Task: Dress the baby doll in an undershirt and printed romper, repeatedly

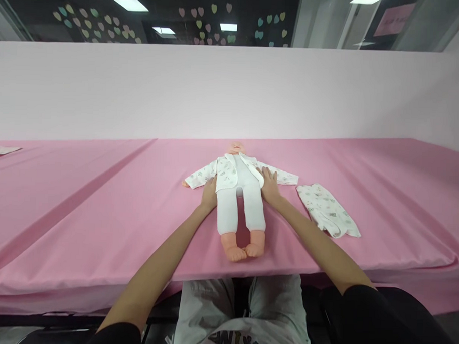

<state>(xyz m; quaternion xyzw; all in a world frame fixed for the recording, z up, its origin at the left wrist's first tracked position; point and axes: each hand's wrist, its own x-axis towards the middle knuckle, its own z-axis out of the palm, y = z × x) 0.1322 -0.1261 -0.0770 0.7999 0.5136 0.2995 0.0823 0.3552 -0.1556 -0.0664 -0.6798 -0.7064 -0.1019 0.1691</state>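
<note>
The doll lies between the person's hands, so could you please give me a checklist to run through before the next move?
1. Doll on its back on the pink cloth: ok.
2. Doll's hand out at the picture-left sleeve: ok.
3. Doll's arm reaching the end of the picture-right sleeve: cannot tell.
4. Jacket front closed: not ok, it lies open.
5. Left hand and right hand on opposite sides: ok.
6. Folded garment apart from the doll: ok.
</note>
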